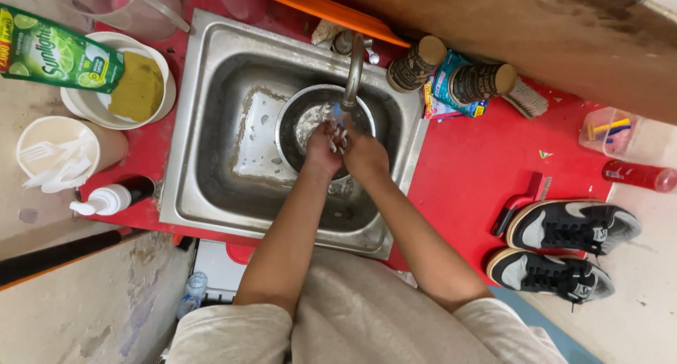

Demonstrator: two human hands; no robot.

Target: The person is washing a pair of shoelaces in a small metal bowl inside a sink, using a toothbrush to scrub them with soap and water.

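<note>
Both hands, left hand (324,151) and right hand (364,155), press together around a small item under the tap (352,71); best kept low over the metal bowl (300,117) so water stays in the sink (211,124)

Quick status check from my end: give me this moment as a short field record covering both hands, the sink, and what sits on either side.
left hand: pressed against the right under the tap, over the bowl; what it holds cannot be told
right hand: same spot, fingers meeting the left
tap: curved metal spout, water falling on the hands
bowl: round metal, inside the sink
sink: steel, set in a red counter
left side: green pouch over a white bowl with a sponge
right side: two sneakers
</note>
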